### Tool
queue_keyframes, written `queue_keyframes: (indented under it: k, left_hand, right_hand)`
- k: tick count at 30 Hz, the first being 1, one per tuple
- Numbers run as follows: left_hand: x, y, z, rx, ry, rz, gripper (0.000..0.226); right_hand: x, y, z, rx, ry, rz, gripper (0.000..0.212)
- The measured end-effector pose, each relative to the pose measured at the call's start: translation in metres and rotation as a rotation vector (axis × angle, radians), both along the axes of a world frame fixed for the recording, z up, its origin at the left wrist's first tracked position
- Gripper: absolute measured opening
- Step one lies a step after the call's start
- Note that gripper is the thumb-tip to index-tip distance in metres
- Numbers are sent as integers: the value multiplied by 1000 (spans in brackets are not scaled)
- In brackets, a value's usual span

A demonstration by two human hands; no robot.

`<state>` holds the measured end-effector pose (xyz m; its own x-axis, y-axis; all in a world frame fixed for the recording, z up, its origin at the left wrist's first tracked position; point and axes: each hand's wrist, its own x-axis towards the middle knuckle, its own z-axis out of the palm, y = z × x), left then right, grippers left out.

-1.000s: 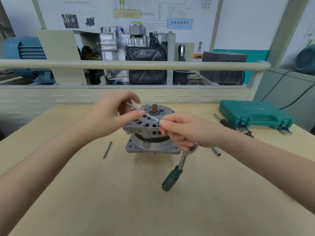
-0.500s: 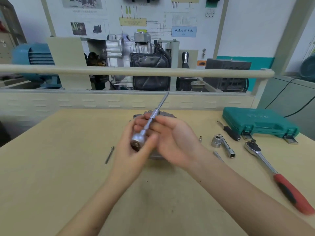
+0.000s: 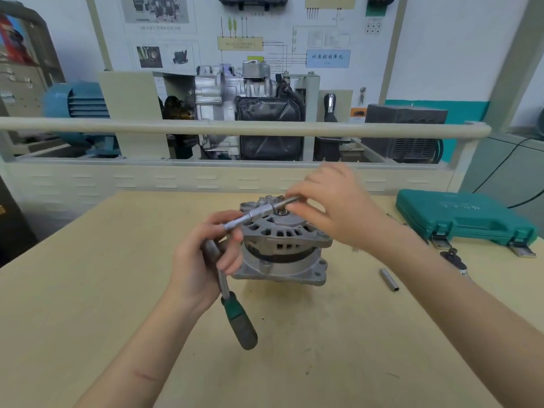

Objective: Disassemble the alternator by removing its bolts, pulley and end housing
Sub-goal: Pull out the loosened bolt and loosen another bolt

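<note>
The grey alternator [image 3: 282,248] stands upright on the wooden table [image 3: 88,290], shaft end up, with no pulley on it. My left hand [image 3: 203,260] grips a ratchet wrench [image 3: 235,316] near its head; its green handle hangs down toward me. A long silver extension bar [image 3: 265,210] juts from the ratchet head across the top of the alternator. My right hand [image 3: 338,210] pinches the far end of that bar with thumb and fingers, just above the shaft.
A closed teal tool case [image 3: 462,216] lies at the right rear of the table. A small metal sleeve [image 3: 388,279] lies right of the alternator, and a dark tool end [image 3: 454,259] shows beyond my right forearm. A rail and engine display stand behind the table.
The bar was held upright close in front of me half a second ago. Now it lies across the alternator top, the left hand on the ratchet and the right at the bar's far end.
</note>
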<state>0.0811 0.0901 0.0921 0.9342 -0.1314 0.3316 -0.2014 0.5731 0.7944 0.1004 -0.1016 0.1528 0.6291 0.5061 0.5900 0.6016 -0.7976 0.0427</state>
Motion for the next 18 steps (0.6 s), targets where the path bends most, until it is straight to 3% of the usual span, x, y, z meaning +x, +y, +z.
queue_keyframes:
  k: [4, 6, 10, 13, 18]
  left_hand:
    - [4, 6, 1, 352, -33, -16, 7]
    - [2, 6, -1, 568, -63, -15, 11]
    - [-1, 5, 2, 768, -114, -17, 37]
    - [1, 7, 9, 903, -215, -13, 32]
    - [1, 6, 15, 1094, -350, 12, 12]
  right_hand:
    - [10, -2, 27, 8, 287, 150, 16]
    - [15, 0, 30, -115, 297, 156, 17]
    - [14, 7, 30, -470, 177, 57, 28]
    - [9, 13, 23, -607, 183, 113, 33]
    - [10, 19, 31, -685, 595, 108, 28]
